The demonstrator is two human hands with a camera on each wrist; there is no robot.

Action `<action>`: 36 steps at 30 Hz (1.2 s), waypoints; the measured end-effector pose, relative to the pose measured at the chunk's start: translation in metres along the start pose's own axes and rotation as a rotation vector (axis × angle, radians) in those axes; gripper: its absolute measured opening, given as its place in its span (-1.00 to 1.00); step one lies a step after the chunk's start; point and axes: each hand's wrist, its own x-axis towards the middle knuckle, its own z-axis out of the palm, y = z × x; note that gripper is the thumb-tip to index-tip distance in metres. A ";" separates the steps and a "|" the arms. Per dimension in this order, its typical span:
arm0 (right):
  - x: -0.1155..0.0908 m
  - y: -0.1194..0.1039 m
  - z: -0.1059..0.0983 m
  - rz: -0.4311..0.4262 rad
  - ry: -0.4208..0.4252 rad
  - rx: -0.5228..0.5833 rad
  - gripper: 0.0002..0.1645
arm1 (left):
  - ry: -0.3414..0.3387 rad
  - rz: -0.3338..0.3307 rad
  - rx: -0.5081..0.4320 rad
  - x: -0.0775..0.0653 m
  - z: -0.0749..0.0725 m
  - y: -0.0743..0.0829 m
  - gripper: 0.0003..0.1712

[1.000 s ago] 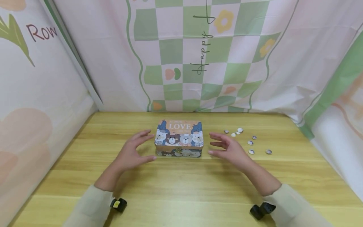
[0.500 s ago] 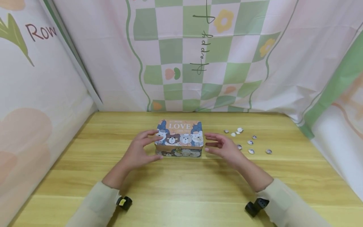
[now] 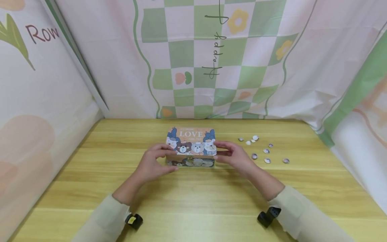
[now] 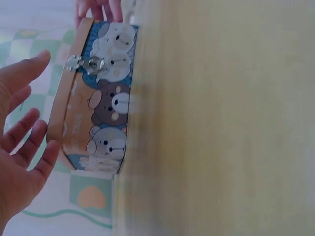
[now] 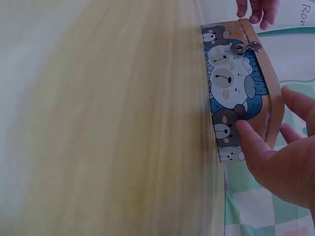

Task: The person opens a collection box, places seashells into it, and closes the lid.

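A small tin box (image 3: 191, 136) printed with cartoon bears and the word LOVE sits on the table, its lid closed. A metal clasp (image 4: 92, 64) shows on its front. My left hand (image 3: 151, 164) is at the box's left end with loosely bent fingers. In the left wrist view its fingertips meet the lid's corner, while the thumb stays off the front. My right hand (image 3: 235, 158) is at the right end, fingers near the lid's edge. In the right wrist view its thumb (image 5: 251, 142) lies before the front face; contact there is hard to tell.
Several small white and purple pieces, like seashells (image 3: 254, 156), lie scattered on the wooden table (image 3: 193, 201) to the right of the box. Behind the table hangs a green and white checked curtain (image 3: 205, 77). Another printed cloth (image 3: 45, 101) borders the left side.
Both hands have moved inward, from a gap on either side of the box to its two ends. The box and the scattered pieces have stayed in place.
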 end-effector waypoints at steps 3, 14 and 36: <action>0.002 -0.001 0.003 0.015 0.019 -0.023 -0.27 | -0.025 -0.018 -0.007 -0.003 0.001 0.004 -0.56; 0.007 -0.005 0.008 0.051 0.057 -0.055 -0.31 | -0.140 -0.116 -0.134 -0.009 0.015 0.003 -0.51; 0.012 -0.004 0.010 0.065 0.062 -0.035 -0.31 | -0.110 -0.463 -0.383 0.004 0.047 -0.005 -0.66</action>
